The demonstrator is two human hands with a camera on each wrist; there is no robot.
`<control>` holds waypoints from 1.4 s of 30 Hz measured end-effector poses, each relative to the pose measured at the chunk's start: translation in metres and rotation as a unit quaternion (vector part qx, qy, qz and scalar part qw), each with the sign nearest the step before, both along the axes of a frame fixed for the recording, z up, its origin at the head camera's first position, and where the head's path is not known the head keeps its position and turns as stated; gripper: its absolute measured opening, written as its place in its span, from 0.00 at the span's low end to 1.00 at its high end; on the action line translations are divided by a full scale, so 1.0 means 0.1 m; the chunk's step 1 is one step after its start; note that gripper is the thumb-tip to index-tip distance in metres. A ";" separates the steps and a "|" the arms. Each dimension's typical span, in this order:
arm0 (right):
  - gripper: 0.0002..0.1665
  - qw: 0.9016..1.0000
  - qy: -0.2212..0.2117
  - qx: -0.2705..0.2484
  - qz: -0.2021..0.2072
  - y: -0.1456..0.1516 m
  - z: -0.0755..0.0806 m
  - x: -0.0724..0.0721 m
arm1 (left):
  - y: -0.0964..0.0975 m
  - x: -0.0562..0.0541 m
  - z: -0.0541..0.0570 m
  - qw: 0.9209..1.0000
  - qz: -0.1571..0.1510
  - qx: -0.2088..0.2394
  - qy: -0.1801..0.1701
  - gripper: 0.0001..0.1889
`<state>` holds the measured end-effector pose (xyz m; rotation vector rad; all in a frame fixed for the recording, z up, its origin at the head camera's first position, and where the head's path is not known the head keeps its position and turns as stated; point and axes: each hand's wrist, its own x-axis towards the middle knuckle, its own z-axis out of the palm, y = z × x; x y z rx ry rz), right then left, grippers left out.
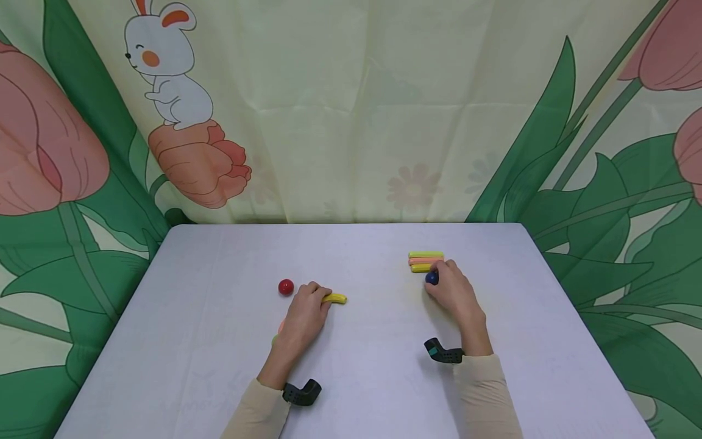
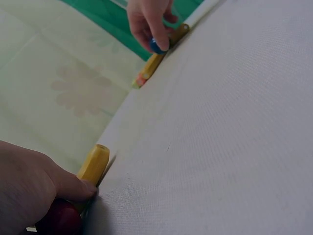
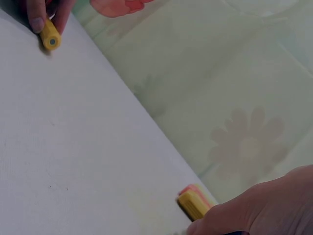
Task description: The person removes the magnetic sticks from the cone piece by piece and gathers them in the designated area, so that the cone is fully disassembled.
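Observation:
My left hand (image 1: 307,311) pinches a yellow magnetic stick (image 1: 336,298) between thumb and fingers, low over the white table. Beside that hand, to its left, lies a red ball (image 1: 286,287); the left wrist view shows the red ball (image 2: 59,218) just below the thumb. With the fingertips of my right hand (image 1: 454,290) I hold a dark blue ball (image 1: 431,278). That ball is right by a row of sticks, with a yellow stick (image 1: 421,268) nearest, a pink stick (image 1: 421,261) in the middle and a yellow-green stick (image 1: 425,255) farthest.
Pink (image 1: 281,326) and green pieces (image 1: 274,339) peek out from under my left forearm, mostly hidden. The white table (image 1: 373,341) ends at a back edge in front of a printed curtain (image 1: 340,122). A black wrist strap (image 1: 303,394) sits on my left wrist.

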<state>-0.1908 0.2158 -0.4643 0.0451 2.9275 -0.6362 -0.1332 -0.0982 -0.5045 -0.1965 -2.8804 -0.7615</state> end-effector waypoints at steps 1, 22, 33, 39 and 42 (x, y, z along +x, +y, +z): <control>0.26 1.000 0.000 0.001 -0.001 0.00 -0.01 0.00 | 0.00 0.00 0.00 1.000 0.000 0.000 0.001 0.12; 0.30 0.997 0.035 -0.053 -0.042 0.16 0.00 -0.03 | 0.01 0.01 0.01 1.000 0.005 -0.003 0.000 0.13; 0.31 0.990 0.051 -0.093 -0.095 0.29 -0.07 -0.09 | 0.01 0.02 0.01 1.000 0.005 -0.003 0.000 0.13; 0.31 0.986 0.072 -0.103 -0.109 0.37 -0.14 -0.10 | 0.00 0.02 0.00 1.000 0.001 0.000 0.006 0.13; 0.31 0.984 0.074 -0.106 -0.120 0.40 -0.18 -0.12 | 0.00 0.02 0.01 1.000 0.001 -0.001 0.008 0.13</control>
